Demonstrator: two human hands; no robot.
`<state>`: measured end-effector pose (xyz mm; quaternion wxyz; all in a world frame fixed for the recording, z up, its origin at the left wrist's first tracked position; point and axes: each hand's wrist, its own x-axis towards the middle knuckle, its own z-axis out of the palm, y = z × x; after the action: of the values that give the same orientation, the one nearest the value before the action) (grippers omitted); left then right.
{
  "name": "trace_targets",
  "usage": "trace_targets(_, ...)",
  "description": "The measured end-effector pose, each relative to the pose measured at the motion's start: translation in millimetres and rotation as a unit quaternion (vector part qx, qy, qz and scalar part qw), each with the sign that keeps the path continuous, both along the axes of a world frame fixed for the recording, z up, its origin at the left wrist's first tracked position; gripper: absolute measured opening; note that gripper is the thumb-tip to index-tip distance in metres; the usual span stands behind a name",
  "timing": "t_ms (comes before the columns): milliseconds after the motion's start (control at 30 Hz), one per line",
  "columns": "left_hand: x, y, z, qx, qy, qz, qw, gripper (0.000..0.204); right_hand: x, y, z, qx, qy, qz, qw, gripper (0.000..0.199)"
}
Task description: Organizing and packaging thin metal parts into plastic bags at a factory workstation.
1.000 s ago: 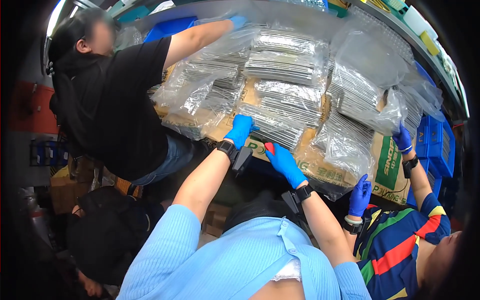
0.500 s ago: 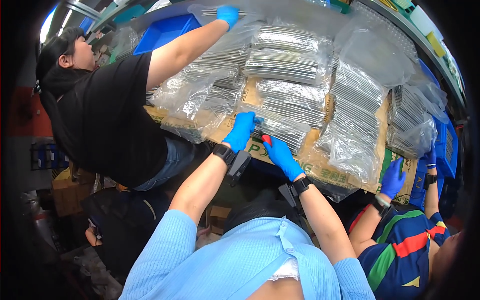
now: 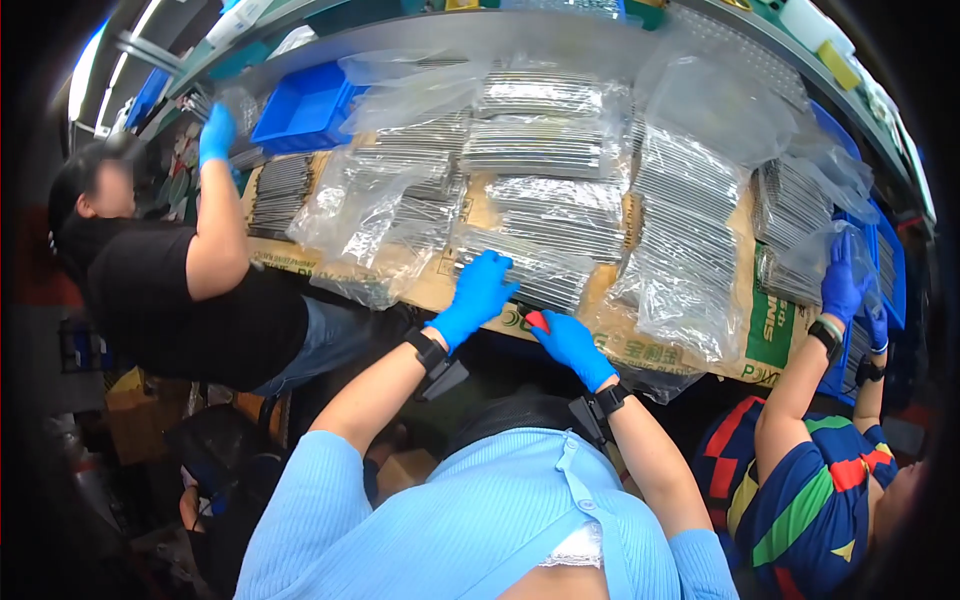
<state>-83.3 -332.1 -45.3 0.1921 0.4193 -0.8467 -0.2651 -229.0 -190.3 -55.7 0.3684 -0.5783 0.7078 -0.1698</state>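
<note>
A small red flat object (image 3: 537, 320) is pinched in the blue-gloved right hand (image 3: 572, 345), while the open blue-gloved left hand (image 3: 480, 292) lies flat on a clear plastic bag of thin metal rods (image 3: 530, 268). That bag lies at the near edge of the cardboard-covered workbench (image 3: 440, 290), just beyond the red object. It is judged heavy and slippery, best gripped at both ends.

Clear plastic bags of thin metal rods (image 3: 560, 215) cover the brown cardboard sheet (image 3: 770, 330), whose right end bears green print.

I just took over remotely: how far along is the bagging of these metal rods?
Done: many filled clear bags cover the cardboard-lined table. In hand: the left hand rests on one bag of rods; the right hand holds a small red object. Left: cannot tell.
</note>
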Motion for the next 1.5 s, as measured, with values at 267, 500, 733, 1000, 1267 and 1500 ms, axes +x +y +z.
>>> trace_targets(267, -48, -20, -13, -0.138, -0.242, -0.252, 0.927, 0.026, -10, 21, -10, -0.036, -0.009, -0.025, 0.999, 0.031)
trace_targets(500, -59, -55, 3, -0.058, -0.226, -0.399, 0.887, 0.021, -13, -17, -5, -0.038, -0.002, 0.017, 0.999, 0.031)
trace_targets(733, -64, -57, 10, -0.042, -0.246, -0.405, 0.880, 0.022, -11, -58, 0, 0.046, -0.017, 0.064, 0.997, 0.029)
trace_targets(1000, -72, -72, 17, -0.017, -0.254, -0.402, 0.880, 0.025, -14, -62, 5, 0.048, 0.002, 0.079, 0.996, 0.032)
trace_targets(1267, -114, -100, 49, -0.036, -0.273, -0.392, 0.878, 0.026, -16, -63, 5, -0.013, 0.018, 0.058, 0.998, 0.031)
trace_targets(1500, -70, -96, 27, -0.023, 0.056, -0.116, 0.991, 0.019, -56, -47, 9, -0.105, -0.037, -0.239, 0.965, 0.031)
